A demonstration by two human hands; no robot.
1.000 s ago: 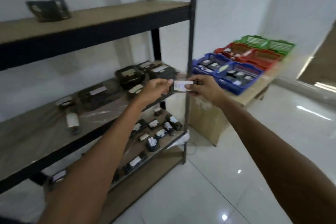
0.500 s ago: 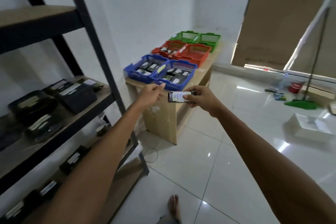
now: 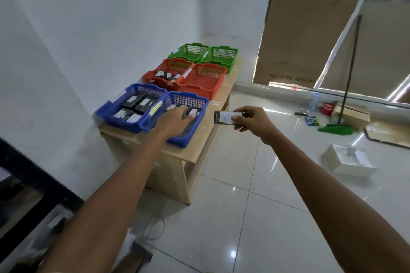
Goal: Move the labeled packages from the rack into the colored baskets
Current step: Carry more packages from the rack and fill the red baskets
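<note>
One labeled package [image 3: 224,117] is off the rack [image 3: 33,184] and up in the air, pinched at one end between the thumb and fingers [image 3: 238,120] of the right hand [image 3: 253,122]. Its white label faces the camera and reads "RET", so it is probably being held that way to check which basket it belongs in. It hangs just beside the near blue basket [image 3: 195,97], outside the rim and not yet in any basket. The left hand [image 3: 175,121] reaches palm down into that basket, fingers stretched out and gripping nothing visible, perhaps making room; whether it touches the packages below cannot be told. A second blue basket [image 3: 111,113] also holds packages, as does one red basket [image 3: 155,74]. The other red basket [image 3: 199,86] and both green baskets [image 3: 188,47] look bare. All six sit in pairs on a pale wooden tabletop [image 3: 199,146] against a white wall. Glossy white floor tiles [image 3: 244,184] spread around it, and a large sheet of cardboard [image 3: 306,35] covers the window
</note>
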